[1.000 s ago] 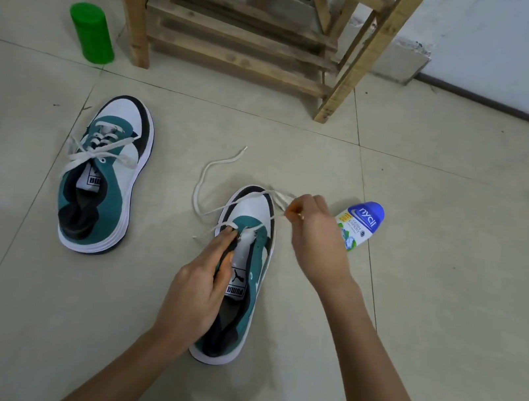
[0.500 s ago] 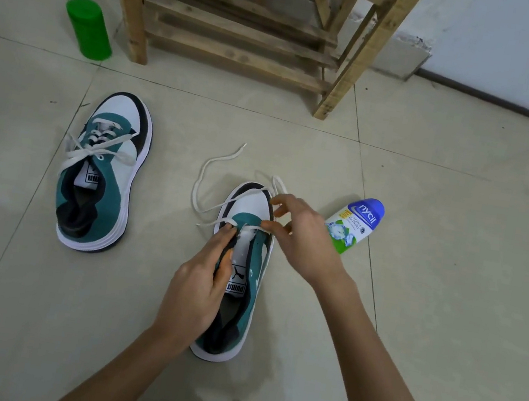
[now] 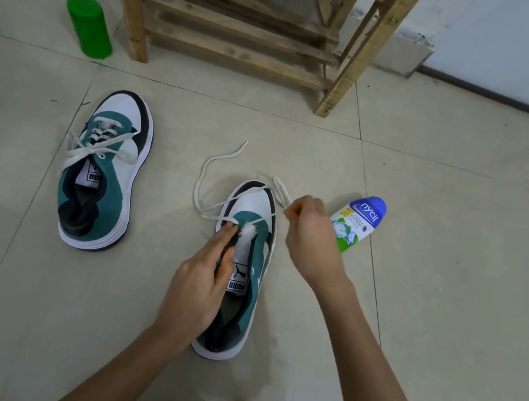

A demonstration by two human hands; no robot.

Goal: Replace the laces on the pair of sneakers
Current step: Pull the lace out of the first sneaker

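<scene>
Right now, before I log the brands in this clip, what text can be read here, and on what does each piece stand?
"nycil": on the blue top of the bottle lying on the floor.
"GERM EXPERT": on the same bottle, below the brand.
"PUMA": on the tongue label of the near sneaker.
"PUMA": on the far sneaker, at its tongue, partly hidden.
The bottle's other print is too small to read.

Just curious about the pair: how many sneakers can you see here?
2. The left sneaker lies laced on the floor; the middle sneaker is held by the left hand.
</scene>
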